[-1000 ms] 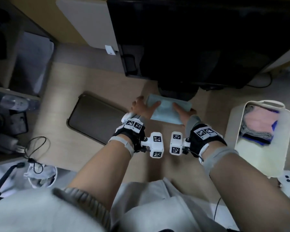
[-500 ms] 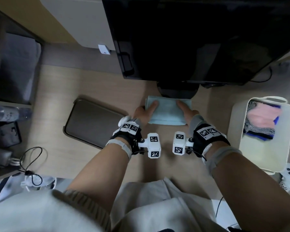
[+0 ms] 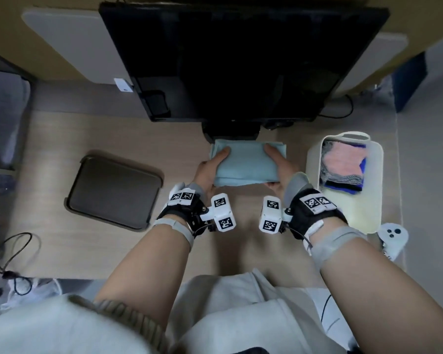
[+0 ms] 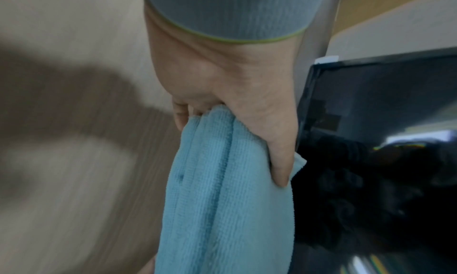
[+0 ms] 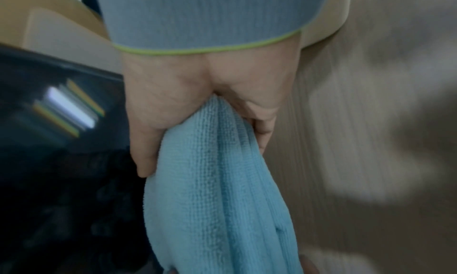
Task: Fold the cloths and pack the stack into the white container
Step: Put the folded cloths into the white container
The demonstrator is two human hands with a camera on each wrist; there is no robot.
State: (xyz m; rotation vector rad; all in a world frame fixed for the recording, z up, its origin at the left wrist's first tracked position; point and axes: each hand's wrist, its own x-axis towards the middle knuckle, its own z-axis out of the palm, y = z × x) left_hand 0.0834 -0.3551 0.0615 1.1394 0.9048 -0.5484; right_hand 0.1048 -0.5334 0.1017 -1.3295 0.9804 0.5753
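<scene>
Gripping a folded light-blue cloth [image 3: 246, 163] at both ends, the left hand [image 3: 210, 169] and right hand [image 3: 279, 172] each have the thumb on top and fingers curled beneath. The cloth is just in front of the monitor stand [image 3: 230, 131]. The white container [image 3: 315, 159] stands to the right, holding folded cloths [image 3: 343, 167]. A dark tray [image 3: 114, 191] lies to the left on the desk [image 3: 62, 139].

grey green-edged cuffs, black wrist straps; white marker cubes
</scene>
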